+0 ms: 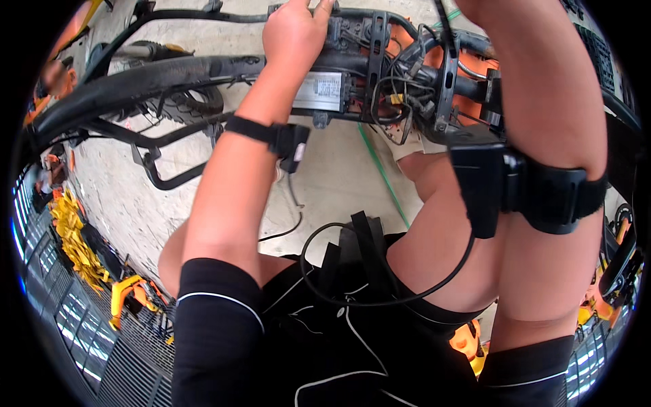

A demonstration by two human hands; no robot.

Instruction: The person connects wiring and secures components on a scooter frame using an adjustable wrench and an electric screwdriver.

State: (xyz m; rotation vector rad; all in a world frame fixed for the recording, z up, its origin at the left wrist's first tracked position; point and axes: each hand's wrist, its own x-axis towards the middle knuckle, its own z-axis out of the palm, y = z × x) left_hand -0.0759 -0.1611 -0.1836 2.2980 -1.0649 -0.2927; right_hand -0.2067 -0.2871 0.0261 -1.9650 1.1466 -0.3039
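- Your left hand (295, 32) lies over the far side of the black frame (146, 80), back of the hand up. The fingertips run out past the upper edge, so I cannot tell whether they are spread, pressed together or pinching a part.
- Of your right hand (472, 9) only the edge shows at the top; I cannot tell what its fingers are doing. A thin dark rod (445, 26) slants down just left of it, but whether you hold it is out of sight.
- The frame lies before you, its long axis running left to right, crosswise to your left forearm. Its long bare tubes reach off to your left.
- The silver box (315, 93) sits in the frame on your near side of the left hand and a little to its right. It is longer left to right, like the frame, and your left hand is clearly the nearer one.
- Just right of the box stands a slotted bracket (375, 61), its length running toward and away from you, across the frame.
- The tangled wires (413, 91) lie right of that bracket, between your two hands from left to right, and on your near side of both.
- A second bracket (447, 88) closes off the wires on the right; your right hand is nearer to it.
- Below the frame you have pale floor (325, 180), with a green line (383, 169) slanting across it.
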